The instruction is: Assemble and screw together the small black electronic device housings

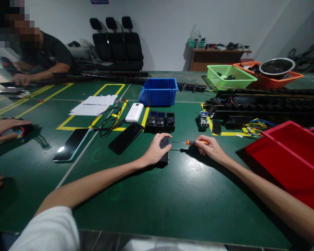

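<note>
My left hand (155,149) is closed around a small black box (164,159) standing on the green table. My right hand (208,147) grips a screwdriver (189,142) with an orange and black handle. Its thin shaft points left, and the tip is at or close to the box's right side; whether it touches, I cannot tell. Just behind the box stand several black modules (160,120) in a row, with small windows on their fronts. To the right of them sits a small bare circuit assembly (204,120).
Left lie a black phone (126,138), a second phone (71,144), a white power bank (134,112), cables and papers (94,104). A blue bin (161,91) stands behind; a red bin (290,157) is at right beside wires. Another person's hands (5,130) show at the left edge.
</note>
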A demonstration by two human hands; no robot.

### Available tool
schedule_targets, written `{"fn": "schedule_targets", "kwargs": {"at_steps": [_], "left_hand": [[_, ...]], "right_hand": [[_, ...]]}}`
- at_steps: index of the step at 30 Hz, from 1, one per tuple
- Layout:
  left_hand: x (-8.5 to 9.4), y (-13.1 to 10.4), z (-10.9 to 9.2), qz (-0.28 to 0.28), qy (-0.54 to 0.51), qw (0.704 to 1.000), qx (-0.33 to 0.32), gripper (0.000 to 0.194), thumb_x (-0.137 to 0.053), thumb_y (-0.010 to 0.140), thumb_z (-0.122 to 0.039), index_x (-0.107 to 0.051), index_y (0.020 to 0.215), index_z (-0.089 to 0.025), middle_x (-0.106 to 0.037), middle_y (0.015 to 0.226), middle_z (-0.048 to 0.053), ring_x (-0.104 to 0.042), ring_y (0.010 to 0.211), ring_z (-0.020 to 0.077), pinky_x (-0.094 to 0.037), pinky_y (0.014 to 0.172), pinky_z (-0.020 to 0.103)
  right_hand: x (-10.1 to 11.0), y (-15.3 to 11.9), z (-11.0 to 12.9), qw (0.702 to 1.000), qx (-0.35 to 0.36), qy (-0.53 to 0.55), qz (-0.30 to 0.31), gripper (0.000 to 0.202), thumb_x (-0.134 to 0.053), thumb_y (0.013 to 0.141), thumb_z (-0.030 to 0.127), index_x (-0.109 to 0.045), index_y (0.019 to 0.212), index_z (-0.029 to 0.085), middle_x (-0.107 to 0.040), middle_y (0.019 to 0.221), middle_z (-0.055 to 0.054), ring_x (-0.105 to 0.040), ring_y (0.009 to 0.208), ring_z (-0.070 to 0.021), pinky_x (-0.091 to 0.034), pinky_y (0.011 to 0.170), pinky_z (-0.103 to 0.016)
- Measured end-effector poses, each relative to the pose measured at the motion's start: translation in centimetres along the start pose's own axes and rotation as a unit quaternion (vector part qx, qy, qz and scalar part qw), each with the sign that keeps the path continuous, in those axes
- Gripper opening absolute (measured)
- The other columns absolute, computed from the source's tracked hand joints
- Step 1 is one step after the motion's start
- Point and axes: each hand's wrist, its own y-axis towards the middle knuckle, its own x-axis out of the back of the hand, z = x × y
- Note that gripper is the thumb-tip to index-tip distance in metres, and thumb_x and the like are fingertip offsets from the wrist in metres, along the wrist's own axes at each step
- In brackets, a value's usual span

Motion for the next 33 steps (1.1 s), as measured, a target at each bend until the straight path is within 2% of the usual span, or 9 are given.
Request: {"fn": "schedule_targets", "kwargs": {"at_steps": [3, 6, 12, 17, 21, 26, 30, 33], "left_hand": [[-0.01, 0.0, -0.02, -0.001, -0.001, 1.0, 0.0, 0.03, -0.058, 0.084, -0.024, -0.059, 0.115, -0.024, -0.055, 0.109, 0.004, -0.054, 0.104, 0.0193, -0.042, 0.099, 0.036], [0.0, 0.04, -0.07, -0.002, -0.002, 1.0, 0.0, 0.03, -0.058, 0.084, -0.024, -0.059, 0.115, -0.024, -0.055, 0.109, 0.004, -0.054, 0.104, 0.0194, -0.042, 0.099, 0.036], [0.06, 0.04, -0.15, 0.002, 0.001, 1.0, 0.006, 0.031, -0.058, 0.084, -0.025, -0.059, 0.115, -0.025, -0.055, 0.109, 0.004, -0.054, 0.104, 0.0198, -0.043, 0.099, 0.037], [0.09, -0.02, -0.22, 0.001, 0.0, 1.0, 0.004, 0.03, -0.058, 0.084, -0.025, -0.059, 0.115, -0.024, -0.055, 0.11, 0.004, -0.054, 0.105, 0.0197, -0.042, 0.099, 0.036], [0.07, 0.01, -0.23, 0.001, -0.001, 1.0, 0.003, 0.03, -0.058, 0.084, -0.024, -0.059, 0.115, -0.024, -0.055, 0.11, 0.004, -0.054, 0.105, 0.0197, -0.042, 0.1, 0.037], [0.03, 0.04, -0.16, 0.0, 0.001, 1.0, 0.004, 0.031, -0.058, 0.084, -0.024, -0.059, 0.114, -0.024, -0.056, 0.11, 0.004, -0.054, 0.106, 0.02, -0.042, 0.101, 0.037], [0.04, 0.04, -0.21, -0.001, -0.004, 1.0, 0.003, 0.03, -0.058, 0.084, -0.024, -0.059, 0.114, -0.025, -0.056, 0.11, 0.004, -0.054, 0.106, 0.02, -0.042, 0.101, 0.037], [0.06, 0.01, -0.28, -0.002, -0.005, 1.0, 0.004, 0.03, -0.058, 0.084, -0.023, -0.059, 0.114, -0.024, -0.055, 0.11, 0.004, -0.054, 0.105, 0.0196, -0.042, 0.1, 0.037]], "right_hand": [[0.07, 0.0, -0.06, 0.997, 0.07, -0.012, -0.029, 0.032, -0.069, 0.081, 0.041, -0.054, 0.103, 0.022, -0.058, 0.084, -0.001, -0.058, 0.073, -0.015, -0.047, 0.063, -0.026], [0.12, -0.11, -0.15, 0.991, 0.114, -0.027, -0.062, 0.036, -0.072, 0.078, 0.037, -0.051, 0.104, 0.024, -0.057, 0.094, -0.002, -0.059, 0.085, -0.018, -0.048, 0.074, -0.03], [0.36, -0.17, -0.39, 0.99, 0.099, -0.071, -0.074, 0.025, -0.068, 0.082, 0.042, -0.056, 0.091, 0.021, -0.058, 0.085, -0.002, -0.054, 0.072, -0.0165, -0.045, 0.067, -0.03], [0.23, -0.16, -0.29, 0.996, 0.062, -0.021, -0.053, 0.028, -0.068, 0.082, 0.044, -0.058, 0.091, 0.02, -0.06, 0.077, -0.001, -0.054, 0.059, -0.0131, -0.042, 0.055, -0.026], [-0.01, -0.32, 0.09, 0.999, 0.031, 0.01, -0.035, 0.03, -0.063, 0.085, 0.049, -0.057, 0.088, 0.02, -0.054, 0.06, 0.004, -0.049, 0.049, -0.0111, -0.038, 0.047, -0.023], [-0.1, -0.3, 0.39, 1.0, 0.001, -0.004, -0.017, 0.035, -0.055, 0.089, 0.052, -0.055, 0.079, 0.019, -0.047, 0.05, 0.006, -0.041, 0.043, -0.0086, -0.031, 0.043, -0.022], [-0.04, -0.14, 0.11, 1.0, 0.002, 0.004, -0.003, 0.032, -0.053, 0.091, 0.049, -0.053, 0.079, 0.019, -0.046, 0.051, 0.006, -0.04, 0.043, -0.0083, -0.031, 0.043, -0.021], [0.02, -0.08, -0.1, 0.999, 0.032, 0.025, -0.009, 0.028, -0.063, 0.086, 0.043, -0.051, 0.1, 0.022, -0.055, 0.071, 0.003, -0.052, 0.056, -0.011, -0.042, 0.052, -0.023]]}}
